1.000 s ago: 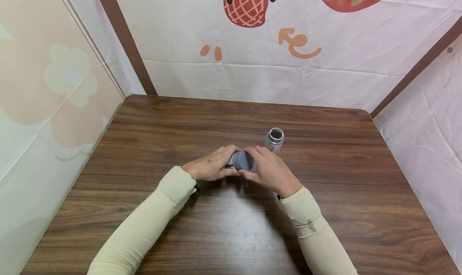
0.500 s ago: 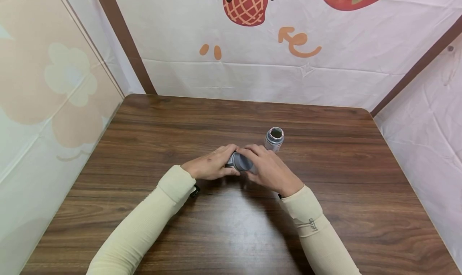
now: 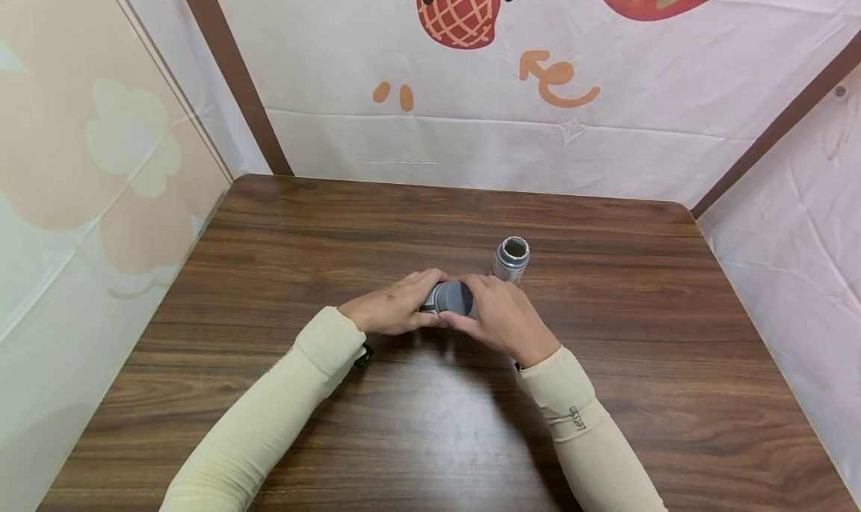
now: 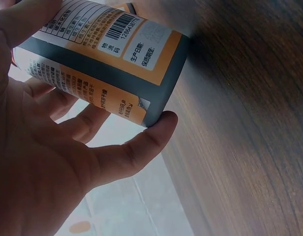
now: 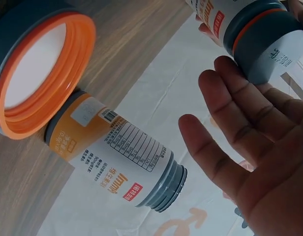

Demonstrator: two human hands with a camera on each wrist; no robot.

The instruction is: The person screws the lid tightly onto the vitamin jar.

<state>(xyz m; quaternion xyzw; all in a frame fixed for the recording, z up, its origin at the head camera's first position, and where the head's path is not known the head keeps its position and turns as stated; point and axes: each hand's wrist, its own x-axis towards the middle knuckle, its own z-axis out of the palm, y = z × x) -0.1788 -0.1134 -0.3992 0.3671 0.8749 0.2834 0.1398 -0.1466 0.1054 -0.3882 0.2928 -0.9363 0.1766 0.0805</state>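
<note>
A supplement bottle (image 3: 431, 303) with a white, orange and dark grey-blue label is held tilted over the table by my left hand (image 3: 397, 306), its fingers and thumb around the body. On its neck sits a grey-blue cap (image 3: 454, 300), which my right hand (image 3: 503, 316) grips between thumb and fingers. In the right wrist view an orange ring shows where this cap meets the bottle. The left wrist view has the bottle's barcode side (image 4: 105, 49) and dark base. A second supplement bottle (image 5: 117, 150), uncapped, stands upright just beyond the right hand.
A loose cap (image 5: 84, 59) with an orange inner ring appears large in the right wrist view; the right arm hides it in the head view. The brown wooden table (image 3: 377, 220) ends at a printed white cloth (image 3: 323, 138) behind, with cloth walls at both sides.
My right fingers have turned over the cap and come back to its side, leaving its top more visible. The left hand, its bottle and the uncapped bottle have stayed in place.
</note>
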